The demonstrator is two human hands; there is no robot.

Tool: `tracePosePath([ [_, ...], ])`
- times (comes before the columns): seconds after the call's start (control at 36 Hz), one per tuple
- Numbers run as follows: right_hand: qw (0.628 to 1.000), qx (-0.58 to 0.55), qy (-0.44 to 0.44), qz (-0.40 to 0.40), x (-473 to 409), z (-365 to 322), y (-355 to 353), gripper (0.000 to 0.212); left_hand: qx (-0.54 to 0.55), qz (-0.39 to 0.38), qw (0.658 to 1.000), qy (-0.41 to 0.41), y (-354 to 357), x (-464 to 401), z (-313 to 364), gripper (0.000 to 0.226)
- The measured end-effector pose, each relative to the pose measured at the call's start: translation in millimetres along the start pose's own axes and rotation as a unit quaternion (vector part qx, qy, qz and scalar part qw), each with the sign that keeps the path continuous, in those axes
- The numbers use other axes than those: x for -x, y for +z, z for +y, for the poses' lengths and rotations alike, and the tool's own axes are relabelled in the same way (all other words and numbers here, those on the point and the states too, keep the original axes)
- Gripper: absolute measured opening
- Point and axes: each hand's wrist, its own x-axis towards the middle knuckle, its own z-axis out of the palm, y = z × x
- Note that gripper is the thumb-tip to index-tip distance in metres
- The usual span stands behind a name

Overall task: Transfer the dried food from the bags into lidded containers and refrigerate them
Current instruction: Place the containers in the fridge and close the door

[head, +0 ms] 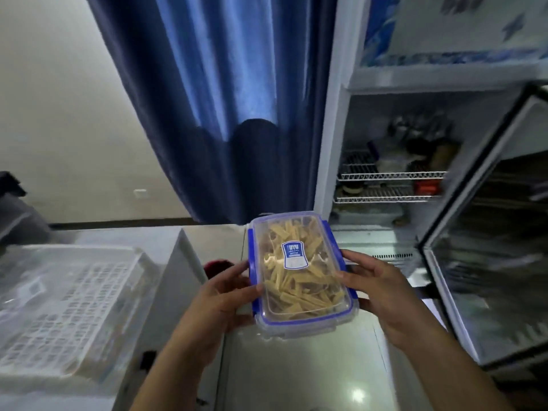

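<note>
I hold a clear rectangular container point(299, 277) with a blue-rimmed lid and a blue label, full of pale yellow dried food strips. My left hand point(225, 295) grips its left side and my right hand point(382, 295) grips its right side. The lid is closed on the box. The container hangs in the air above the floor, in front of the open refrigerator point(391, 179), whose wire shelves carry several items. The refrigerator's glass door point(486, 247) stands open to the right.
A blue curtain point(225, 99) hangs behind the container. To the left, a white surface bears a white plastic basket point(68, 304). A small dark red object point(218, 266) lies on the floor below my left hand. Glossy floor tiles point(296, 375) stretch below.
</note>
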Motion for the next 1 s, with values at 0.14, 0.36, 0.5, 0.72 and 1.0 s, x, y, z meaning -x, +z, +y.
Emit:
tracePosePath([
  [0.14, 1.000, -0.013, -0.016, 0.023, -29, -16, -67, 0.043, -0.034, -0.047, 0.998, -0.009, 68, -58, 15, 0.080],
  [0.36, 0.998, -0.029, -0.024, 0.053, -91, -37, -143, 0.047, -0.069, -0.087, 0.994, -0.017, 136, -144, 45, 0.065],
  [0.5, 0.997, -0.023, -0.007, 0.068, -146, -39, -176, 0.057, -0.101, -0.107, 0.989, -0.022, 159, -212, 53, 0.069],
  [0.72, 0.995, -0.007, 0.034, 0.098, -244, -63, -215, 0.061, -0.084, -0.127, 0.988, -0.033, 199, -329, 67, 0.066],
  [1.0, 0.992, 0.003, 0.087, 0.096, -338, -93, -250, 0.066, -0.079, -0.135, 0.985, -0.077, 242, -433, 84, 0.062],
])
